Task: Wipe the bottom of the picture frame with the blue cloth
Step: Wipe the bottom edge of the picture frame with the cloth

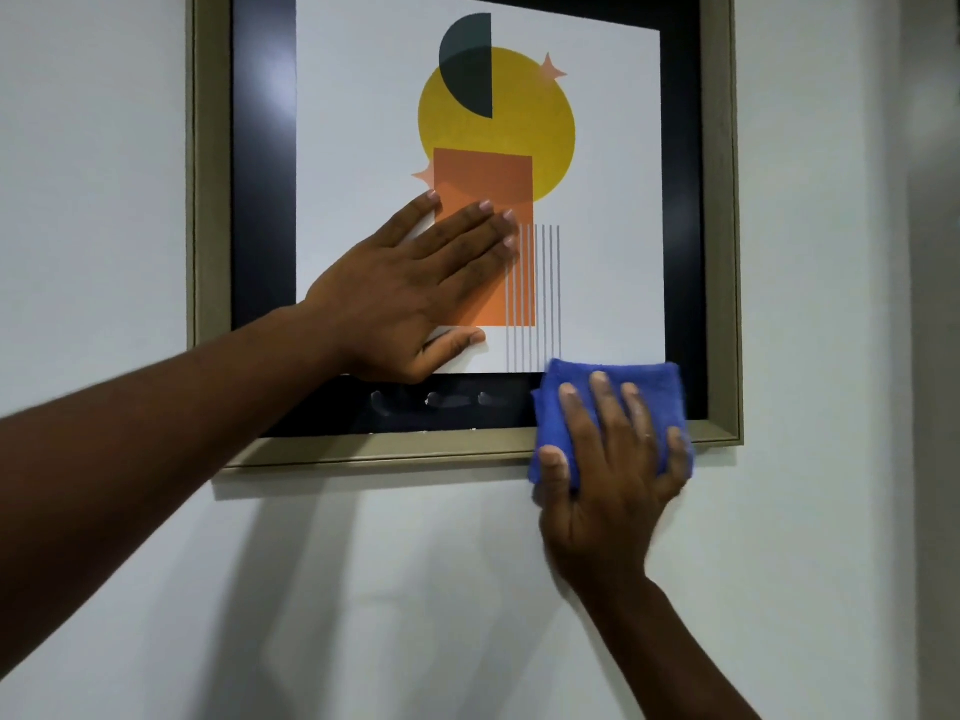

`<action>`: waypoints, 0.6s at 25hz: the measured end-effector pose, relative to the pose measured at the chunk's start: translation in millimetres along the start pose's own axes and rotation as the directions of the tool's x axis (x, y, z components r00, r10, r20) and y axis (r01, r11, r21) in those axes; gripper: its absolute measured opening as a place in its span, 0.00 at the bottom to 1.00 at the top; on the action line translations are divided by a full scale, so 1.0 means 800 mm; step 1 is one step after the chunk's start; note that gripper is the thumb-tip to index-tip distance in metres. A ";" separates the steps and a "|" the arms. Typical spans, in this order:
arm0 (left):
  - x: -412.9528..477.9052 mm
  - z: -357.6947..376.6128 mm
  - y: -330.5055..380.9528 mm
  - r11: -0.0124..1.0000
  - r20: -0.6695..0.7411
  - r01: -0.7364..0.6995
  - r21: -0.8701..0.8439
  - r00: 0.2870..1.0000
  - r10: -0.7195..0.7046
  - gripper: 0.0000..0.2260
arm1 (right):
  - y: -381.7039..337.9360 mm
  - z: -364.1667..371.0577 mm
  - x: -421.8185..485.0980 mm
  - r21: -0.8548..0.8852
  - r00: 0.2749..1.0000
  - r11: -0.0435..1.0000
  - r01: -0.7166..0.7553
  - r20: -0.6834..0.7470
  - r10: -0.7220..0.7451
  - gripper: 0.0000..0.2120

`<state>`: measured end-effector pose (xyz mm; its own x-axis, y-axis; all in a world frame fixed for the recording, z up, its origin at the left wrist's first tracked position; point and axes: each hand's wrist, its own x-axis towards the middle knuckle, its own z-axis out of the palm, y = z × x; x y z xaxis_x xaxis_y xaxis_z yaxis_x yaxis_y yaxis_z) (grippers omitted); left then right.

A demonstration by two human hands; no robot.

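Observation:
A picture frame (363, 452) with a tan moulding and black mat hangs on a white wall, holding a print of yellow, orange and dark shapes. My left hand (415, 288) lies flat on the glass over the print, fingers spread, holding nothing. The folded blue cloth (566, 387) covers the lower right part of the frame, over the black mat and the bottom moulding. My right hand (613, 475) presses flat on the cloth, thumb at its left edge, fingers reaching up across it. Smudges show on the black mat to the left of the cloth.
The white wall (415, 589) surrounds the frame, with arm shadows below it. A wall corner or edge (909, 356) runs vertically at the far right.

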<state>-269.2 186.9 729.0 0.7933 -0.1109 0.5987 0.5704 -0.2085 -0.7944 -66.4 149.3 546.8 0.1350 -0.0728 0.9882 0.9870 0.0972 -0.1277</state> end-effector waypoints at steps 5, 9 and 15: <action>-0.004 -0.004 -0.002 1.000 0.025 -0.002 -0.029 1.000 0.003 0.34 | -0.007 -0.006 -0.011 -0.011 0.992 0.994 0.106 0.073 -0.105 0.24; -0.006 -0.003 -0.002 0.999 0.012 0.023 -0.025 1.000 -0.023 0.34 | -0.031 0.001 -0.003 -0.021 0.974 0.974 -0.225 -0.021 0.225 0.23; -0.017 -0.008 -0.021 0.998 0.019 0.037 -0.048 0.999 -0.036 0.34 | -0.061 0.009 -0.026 -0.059 0.996 0.996 0.065 0.067 -0.061 0.25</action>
<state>-290.9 185.6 734.6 0.7761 -0.0847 0.6249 0.5886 -0.2584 -0.7660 -117.8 153.2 533.3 0.0682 -0.0122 0.9976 0.9971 0.0338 -0.0678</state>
